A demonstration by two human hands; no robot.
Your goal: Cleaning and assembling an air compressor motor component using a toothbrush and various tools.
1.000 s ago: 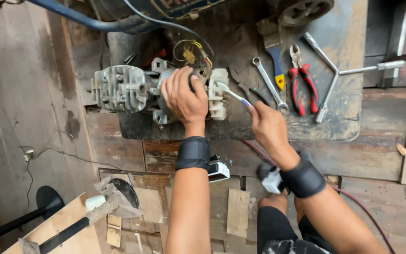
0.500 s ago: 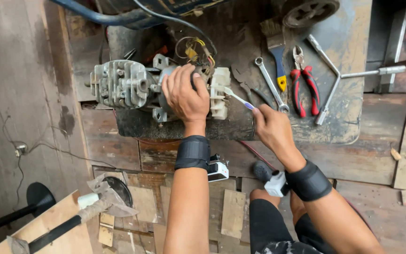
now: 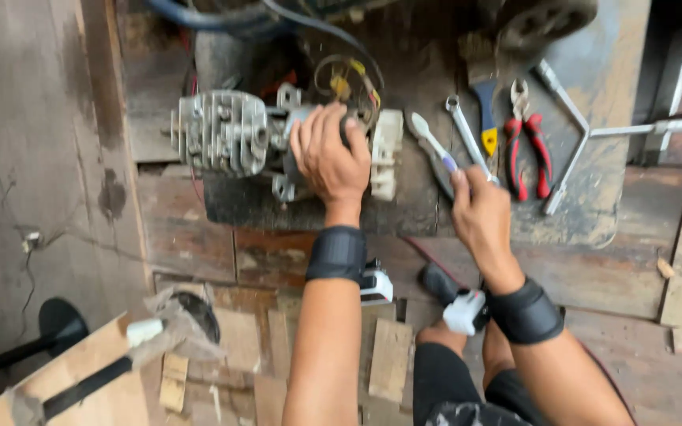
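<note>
A small grey engine (image 3: 234,134) with cooling fins lies on its side on a dark, grimy metal sheet (image 3: 593,189) at the far side of a worn plank floor (image 3: 199,244). The left hand (image 3: 329,154) rests palm-down on the engine's middle, fingers curled over the housing and gripping it. Just right of that hand sits a pale plastic part (image 3: 387,154) of the engine, and a tangle of yellow and red wires (image 3: 349,79) loops just beyond.

The right hand (image 3: 479,209) is further right, closed around the handle of a toothbrush (image 3: 432,140), whose white head points far and left, clear of the engine.

Right of the brush lie a combination spanner (image 3: 463,130), a blue-handled tool (image 3: 486,118), red-handled pliers (image 3: 524,146) and a long metal cross wrench (image 3: 586,134). Both wrists wear black bands (image 3: 336,254). Near left, a hammer (image 3: 88,379) rests on a wooden board.
</note>
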